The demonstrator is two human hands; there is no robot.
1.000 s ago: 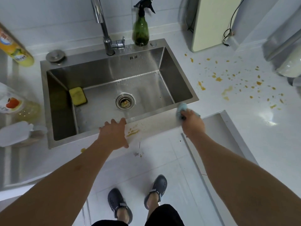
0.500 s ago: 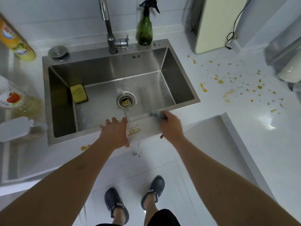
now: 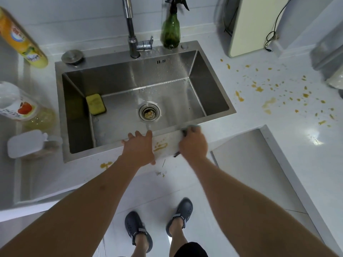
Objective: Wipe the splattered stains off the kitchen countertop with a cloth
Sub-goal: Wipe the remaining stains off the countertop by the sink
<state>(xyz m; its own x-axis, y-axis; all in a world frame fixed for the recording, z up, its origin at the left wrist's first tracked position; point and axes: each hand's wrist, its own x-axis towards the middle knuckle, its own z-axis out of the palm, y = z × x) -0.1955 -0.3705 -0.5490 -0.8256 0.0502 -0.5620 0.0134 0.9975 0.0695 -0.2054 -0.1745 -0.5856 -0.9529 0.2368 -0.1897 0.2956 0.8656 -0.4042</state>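
Wiping along front sink rim (image 3: 167, 143): right hand (image 3: 193, 143) w/ cloth (image 3: 194, 127) has slid left from the rim's right corner over the last sec, now just beside the streak (image 3: 160, 145). Cloth mostly hidden, only a teal edge shows past the knuckles; fingers curled round it, grasping. Left hand (image 3: 138, 150) unchanged, flat on the rim, fingers straight over the inner edge, holding nothing. Streak not yet touched. Blob (image 3: 106, 165) on countertop (image 3: 278, 145) by the sink's front-left and big splatter field (image 3: 278, 95) to the right untouched, so most of job remains imo.
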